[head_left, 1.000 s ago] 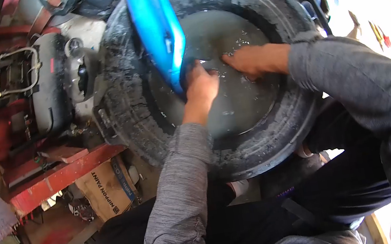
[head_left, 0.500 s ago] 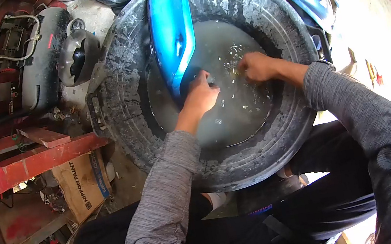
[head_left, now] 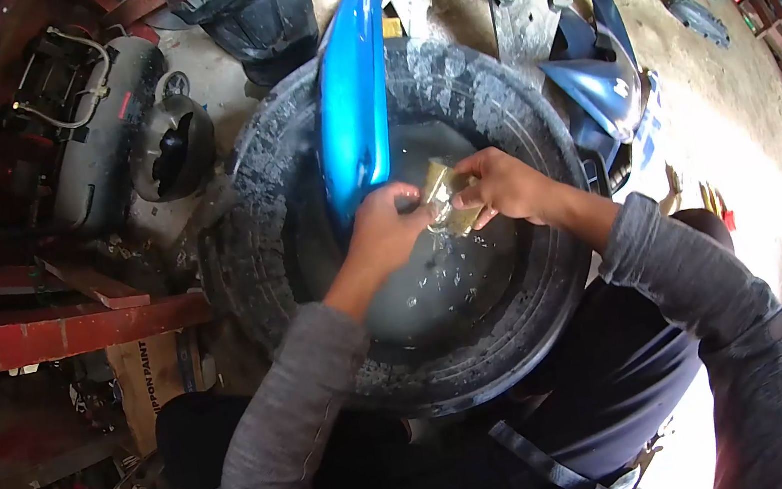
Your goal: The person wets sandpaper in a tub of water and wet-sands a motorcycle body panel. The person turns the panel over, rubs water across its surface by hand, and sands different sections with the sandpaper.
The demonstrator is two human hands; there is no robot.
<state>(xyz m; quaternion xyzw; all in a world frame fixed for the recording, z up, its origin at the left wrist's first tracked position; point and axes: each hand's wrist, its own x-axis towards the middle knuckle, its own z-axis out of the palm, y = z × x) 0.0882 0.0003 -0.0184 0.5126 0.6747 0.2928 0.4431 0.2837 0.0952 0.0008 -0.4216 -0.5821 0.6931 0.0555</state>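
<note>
Over the black tub (head_left: 538, 314), we handle a yellowish sheet (head_left: 446, 208): our right hand (head_left: 509, 186) pinches it; whether our left hand (head_left: 385, 235), at its left edge, grips too, we cannot tell. The blue panel (head_left: 356, 108) leans at the far side; any next move seems to need a steady pinch.

The tub (head_left: 455, 399) stands directly before me and contains water (head_left: 402, 319). The panel (head_left: 354, 129) stands in its left half, upper end extending past the far rim. The sheet (head_left: 452, 210) is positioned above the water, between my left fingers (head_left: 394, 193) and right fingers (head_left: 486, 169). Left of the tub: the tank (head_left: 116, 129). Beyond its right side: the fairing (head_left: 596, 92).
</note>
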